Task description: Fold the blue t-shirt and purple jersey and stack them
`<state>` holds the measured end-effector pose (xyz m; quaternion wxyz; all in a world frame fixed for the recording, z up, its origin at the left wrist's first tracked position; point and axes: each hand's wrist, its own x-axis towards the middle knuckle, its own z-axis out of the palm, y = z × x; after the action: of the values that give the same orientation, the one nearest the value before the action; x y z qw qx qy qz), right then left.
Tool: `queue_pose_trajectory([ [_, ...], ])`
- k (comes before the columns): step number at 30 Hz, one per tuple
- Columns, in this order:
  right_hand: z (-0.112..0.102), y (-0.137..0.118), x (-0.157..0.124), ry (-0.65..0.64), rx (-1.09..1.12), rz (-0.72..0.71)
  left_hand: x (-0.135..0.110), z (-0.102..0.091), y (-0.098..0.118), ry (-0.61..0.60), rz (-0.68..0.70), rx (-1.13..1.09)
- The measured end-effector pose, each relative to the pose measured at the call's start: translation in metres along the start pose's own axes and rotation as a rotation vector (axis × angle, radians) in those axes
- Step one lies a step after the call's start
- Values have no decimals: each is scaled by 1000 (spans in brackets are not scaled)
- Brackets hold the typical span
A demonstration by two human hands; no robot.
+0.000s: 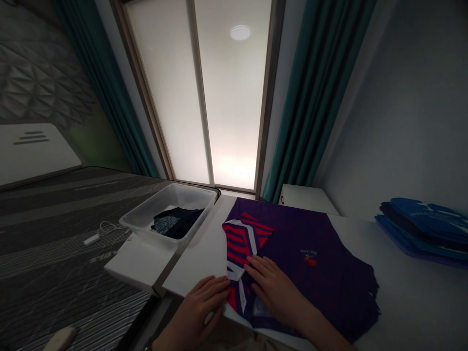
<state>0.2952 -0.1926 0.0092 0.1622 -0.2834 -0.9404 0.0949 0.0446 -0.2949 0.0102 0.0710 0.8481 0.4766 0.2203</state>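
Purple shirt (288,243) is lying spread out on the white counter (398,297), right under both grips. Right grip (274,287) is resting wide and pretty flat on the cloth, fingers stretched out. Left grip (203,307) is touching the edge near the red-and-white patterned part (236,243); honestly can't tell if it's pinching. Farther out, a translucent plastic bin (188,195) is holding dark clothing (179,222), and folded blue clothes (427,224) are sitting stacked far right.
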Motion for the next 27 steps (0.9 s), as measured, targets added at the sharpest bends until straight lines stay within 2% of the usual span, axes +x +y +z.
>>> queue_pose_trajectory([
  [2, 6, 9, -4, -28, -21, 42, -1, 0, -1, -3, 1, 7],
  [5, 6, 17, -9, -50, -6, 110, 5, 2, -1, 56, -54, -3],
  [9, -3, 22, -10, -75, -1, 177, 28, 12, 3, 178, -174, 23],
  [11, -6, 25, -10, -96, -22, 226, 39, 20, 6, 193, -200, 44],
  [17, -6, 41, -28, -119, -42, 289, 50, 37, 11, -10, -81, 94],
  [21, -6, 46, -46, -102, -81, 338, 48, 33, 5, -96, -4, 104],
  [27, -7, 37, -57, -112, -97, 418, 53, 23, -4, -174, 0, 87],
])
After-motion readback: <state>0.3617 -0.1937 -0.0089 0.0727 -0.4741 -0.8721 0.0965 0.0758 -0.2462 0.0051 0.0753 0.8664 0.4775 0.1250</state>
